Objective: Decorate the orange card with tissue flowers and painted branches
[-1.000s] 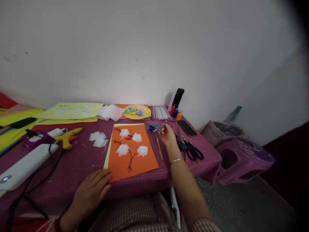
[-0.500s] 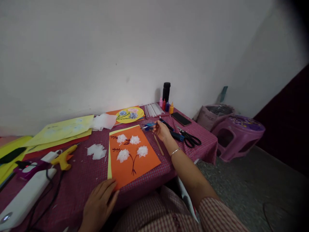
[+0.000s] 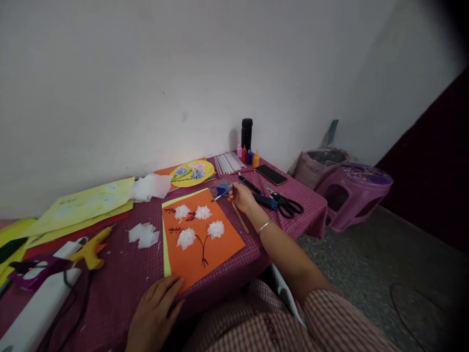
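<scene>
An orange sheet (image 3: 223, 254) lies on a yellow sheet near the table's front edge, bearing several white paper flowers (image 3: 186, 238) and dark painted stems. My left hand (image 3: 156, 305) rests with spread fingers on the sheet's lower left corner, holding nothing. My right hand (image 3: 240, 196) pinches a thin paintbrush (image 3: 221, 194) just beyond the sheet's upper right corner. The brush tip points left, over or close to the sheet's top edge. Beside that hand sits a small blue object (image 3: 222, 187), partly hidden. A flat wooden stick (image 3: 241, 218) lies right of the sheet.
Black scissors (image 3: 287, 204), a phone (image 3: 271, 174), paint bottles (image 3: 244, 154) and a black bottle (image 3: 246, 133) stand or lie at right. White paper pieces (image 3: 144, 235), a yellow glue gun (image 3: 90, 249) and a power strip (image 3: 40, 313) with cables are at left. A purple stool (image 3: 355, 195) stands beyond.
The brush in my right hand has shifted slightly left and down, its tip now nearer the orange sheet. The view has shifted slightly. My left hand stays on the corner.
</scene>
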A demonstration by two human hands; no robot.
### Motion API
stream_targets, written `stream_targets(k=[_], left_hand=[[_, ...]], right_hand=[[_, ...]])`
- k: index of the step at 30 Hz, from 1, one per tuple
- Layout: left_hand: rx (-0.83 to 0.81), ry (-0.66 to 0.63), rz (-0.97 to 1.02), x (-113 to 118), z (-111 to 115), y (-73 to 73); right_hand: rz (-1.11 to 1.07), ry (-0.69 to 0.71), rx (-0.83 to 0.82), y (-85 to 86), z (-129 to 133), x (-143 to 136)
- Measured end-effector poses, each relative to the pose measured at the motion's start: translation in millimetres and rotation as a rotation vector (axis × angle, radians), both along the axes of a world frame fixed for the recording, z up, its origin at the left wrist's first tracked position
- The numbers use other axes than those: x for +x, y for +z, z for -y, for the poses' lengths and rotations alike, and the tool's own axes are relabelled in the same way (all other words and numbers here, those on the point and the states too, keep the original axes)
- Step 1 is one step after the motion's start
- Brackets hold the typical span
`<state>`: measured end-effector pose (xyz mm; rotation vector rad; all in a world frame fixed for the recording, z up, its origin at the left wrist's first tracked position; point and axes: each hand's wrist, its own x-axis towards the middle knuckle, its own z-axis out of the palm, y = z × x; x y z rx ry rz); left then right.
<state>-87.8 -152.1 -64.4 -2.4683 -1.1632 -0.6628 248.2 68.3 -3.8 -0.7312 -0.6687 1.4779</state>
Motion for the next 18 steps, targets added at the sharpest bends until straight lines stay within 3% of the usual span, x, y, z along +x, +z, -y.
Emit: stream_targets(k=[9,18], left_hand=[[-0.042,0.018,0.013,-0.2,4.2,-9.1],[-0.120,0.044,0.071,4.6,12.0,5.6]], right_hand=[[0.164,0.180,0.074,-5.4,5.3,-4.5],[0.174,0.059,0.067,-7.3,3.3,-1.3]])
